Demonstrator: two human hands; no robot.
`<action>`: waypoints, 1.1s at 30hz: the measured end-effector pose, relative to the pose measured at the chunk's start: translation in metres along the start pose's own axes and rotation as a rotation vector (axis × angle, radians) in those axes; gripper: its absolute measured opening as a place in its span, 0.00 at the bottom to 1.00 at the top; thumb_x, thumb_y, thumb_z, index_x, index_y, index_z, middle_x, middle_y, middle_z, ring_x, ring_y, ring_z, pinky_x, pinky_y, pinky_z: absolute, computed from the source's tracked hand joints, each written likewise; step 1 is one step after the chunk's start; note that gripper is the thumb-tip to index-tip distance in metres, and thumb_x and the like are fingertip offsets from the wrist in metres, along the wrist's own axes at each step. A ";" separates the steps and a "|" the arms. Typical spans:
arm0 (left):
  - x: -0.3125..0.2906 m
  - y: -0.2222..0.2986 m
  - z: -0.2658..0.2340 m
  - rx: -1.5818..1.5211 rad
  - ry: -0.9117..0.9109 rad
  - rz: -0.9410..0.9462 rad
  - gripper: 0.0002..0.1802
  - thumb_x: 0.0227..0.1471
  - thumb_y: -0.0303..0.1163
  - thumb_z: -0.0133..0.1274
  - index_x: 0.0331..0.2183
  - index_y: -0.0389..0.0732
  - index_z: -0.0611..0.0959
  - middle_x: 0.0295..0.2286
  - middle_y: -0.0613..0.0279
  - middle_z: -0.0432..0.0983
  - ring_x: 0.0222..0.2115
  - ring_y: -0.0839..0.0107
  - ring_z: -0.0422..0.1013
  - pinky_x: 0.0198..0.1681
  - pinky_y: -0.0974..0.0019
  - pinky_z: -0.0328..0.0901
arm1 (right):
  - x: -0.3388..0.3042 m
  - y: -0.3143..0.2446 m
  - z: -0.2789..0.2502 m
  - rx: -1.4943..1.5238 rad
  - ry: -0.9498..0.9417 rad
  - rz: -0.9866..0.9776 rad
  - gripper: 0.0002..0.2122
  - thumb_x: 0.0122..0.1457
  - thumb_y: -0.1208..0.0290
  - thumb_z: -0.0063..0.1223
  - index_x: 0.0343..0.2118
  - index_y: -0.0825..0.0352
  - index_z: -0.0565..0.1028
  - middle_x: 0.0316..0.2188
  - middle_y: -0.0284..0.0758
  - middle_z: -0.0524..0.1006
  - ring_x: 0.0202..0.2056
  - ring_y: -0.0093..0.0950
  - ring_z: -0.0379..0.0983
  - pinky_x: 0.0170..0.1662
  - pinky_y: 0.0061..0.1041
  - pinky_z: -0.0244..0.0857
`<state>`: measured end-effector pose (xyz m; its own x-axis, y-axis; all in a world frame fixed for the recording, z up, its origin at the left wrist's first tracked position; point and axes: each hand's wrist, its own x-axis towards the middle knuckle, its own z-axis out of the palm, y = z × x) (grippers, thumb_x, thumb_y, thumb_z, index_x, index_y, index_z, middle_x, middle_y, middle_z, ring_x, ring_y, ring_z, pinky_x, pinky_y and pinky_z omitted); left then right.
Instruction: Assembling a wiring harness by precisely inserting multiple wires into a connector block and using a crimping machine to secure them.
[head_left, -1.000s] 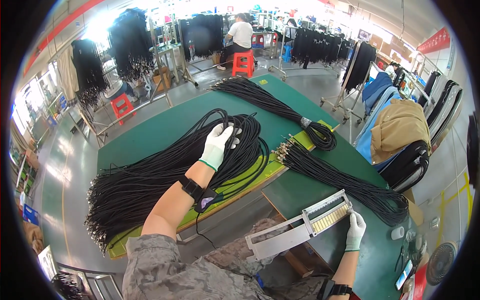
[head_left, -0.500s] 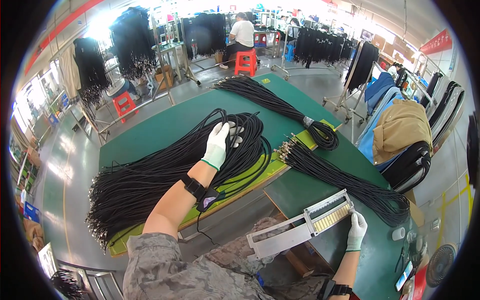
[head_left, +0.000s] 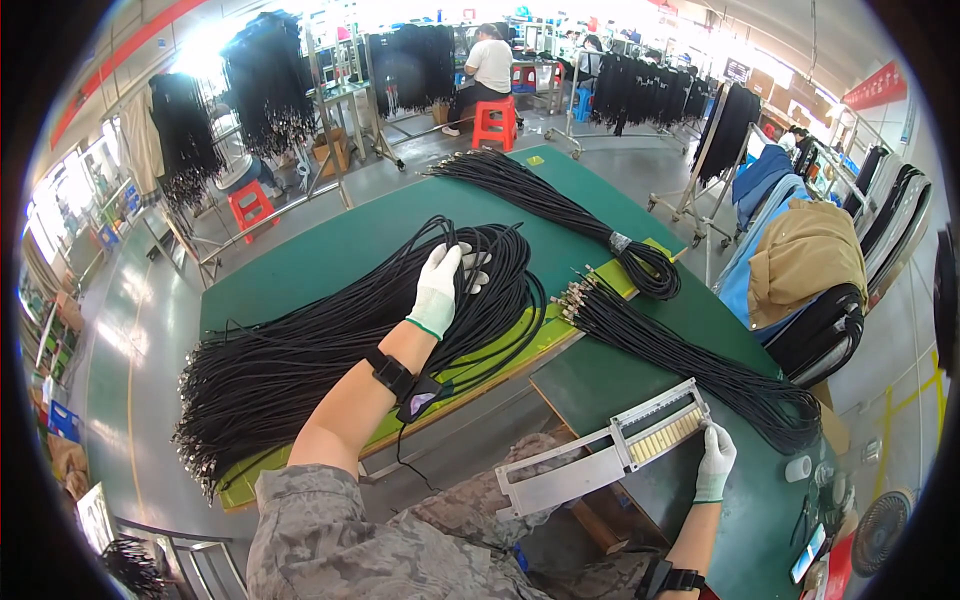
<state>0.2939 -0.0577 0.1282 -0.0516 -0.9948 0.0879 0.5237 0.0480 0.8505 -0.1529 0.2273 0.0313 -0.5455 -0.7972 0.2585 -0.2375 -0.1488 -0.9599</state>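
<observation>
A large pile of black cables (head_left: 330, 320) with metal ends at the left lies across the green table. Near its looped right end my left hand (head_left: 438, 288), in a white glove, is closed around some of the cables. My gloved right hand (head_left: 714, 462) grips the right end of a silvery metal frame fixture (head_left: 570, 482), which has a row of pale yellowish blocks (head_left: 665, 436) in one half. The fixture slants over my lap and the table edge. A second cable bundle (head_left: 690, 355) rests just beyond the fixture.
Another tied cable bundle (head_left: 540, 198) lies at the table's far side. Jackets (head_left: 808, 250) are heaped at the right. A phone (head_left: 808, 552), a tape roll (head_left: 797, 468) and a fan (head_left: 884, 530) are at lower right. Racks of hanging cables (head_left: 405, 70) and a seated person (head_left: 490, 66) are beyond.
Almost nothing differs. The whole view has shifted slightly; both hands keep their places on the cables and the fixture.
</observation>
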 end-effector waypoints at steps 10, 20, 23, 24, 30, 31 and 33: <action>-0.002 0.002 0.003 0.048 -0.018 0.007 0.14 0.61 0.37 0.47 0.41 0.37 0.72 0.31 0.51 0.77 0.21 0.71 0.70 0.23 0.70 0.62 | 0.001 0.003 -0.003 -0.029 -0.015 -0.005 0.11 0.63 0.73 0.48 0.40 0.76 0.77 0.39 0.36 0.79 0.42 0.24 0.73 0.52 0.22 0.62; 0.009 0.018 0.023 0.508 -0.059 -0.141 0.15 0.50 0.37 0.62 0.35 0.40 0.77 0.19 0.75 0.63 0.14 0.85 0.55 0.16 0.76 0.49 | 0.000 0.001 -0.005 -0.002 -0.007 -0.002 0.11 0.63 0.73 0.48 0.40 0.76 0.77 0.38 0.35 0.79 0.42 0.23 0.73 0.51 0.22 0.62; 0.013 0.016 0.022 0.516 -0.009 -0.168 0.13 0.48 0.31 0.63 0.35 0.40 0.77 0.18 0.77 0.63 0.11 0.87 0.53 0.14 0.77 0.46 | 0.002 0.002 -0.002 0.015 -0.013 0.004 0.11 0.63 0.73 0.48 0.40 0.75 0.77 0.38 0.35 0.79 0.42 0.23 0.73 0.51 0.22 0.62; 0.013 0.016 0.022 0.518 -0.005 -0.163 0.13 0.48 0.31 0.63 0.35 0.40 0.77 0.18 0.77 0.63 0.11 0.87 0.53 0.14 0.77 0.46 | 0.002 0.002 -0.001 0.019 -0.017 0.002 0.11 0.63 0.73 0.48 0.40 0.75 0.77 0.38 0.35 0.79 0.42 0.23 0.73 0.51 0.22 0.62; 0.011 0.030 0.011 0.243 0.062 0.021 0.10 0.52 0.35 0.60 0.30 0.42 0.76 0.17 0.75 0.64 0.11 0.85 0.54 0.14 0.78 0.48 | 0.003 0.011 -0.008 0.015 -0.007 -0.049 0.11 0.63 0.72 0.48 0.41 0.74 0.77 0.38 0.35 0.79 0.42 0.24 0.73 0.52 0.23 0.62; 0.009 0.037 0.011 0.205 0.067 0.078 0.10 0.53 0.36 0.59 0.29 0.43 0.76 0.17 0.75 0.64 0.11 0.85 0.54 0.14 0.78 0.49 | 0.004 0.010 -0.007 0.011 -0.007 -0.072 0.12 0.64 0.72 0.47 0.42 0.75 0.76 0.39 0.36 0.78 0.43 0.25 0.73 0.53 0.24 0.62; 0.006 0.064 0.018 -0.038 0.119 -0.007 0.09 0.54 0.37 0.57 0.29 0.43 0.76 0.17 0.74 0.64 0.11 0.84 0.54 0.14 0.77 0.49 | 0.006 0.003 -0.005 0.039 0.088 -0.083 0.13 0.64 0.70 0.46 0.44 0.75 0.75 0.40 0.37 0.78 0.43 0.25 0.73 0.54 0.25 0.62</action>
<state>0.3117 -0.0592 0.1929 0.0449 -0.9988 0.0175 0.5553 0.0396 0.8307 -0.1607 0.2255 0.0308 -0.5939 -0.7274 0.3438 -0.2544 -0.2356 -0.9380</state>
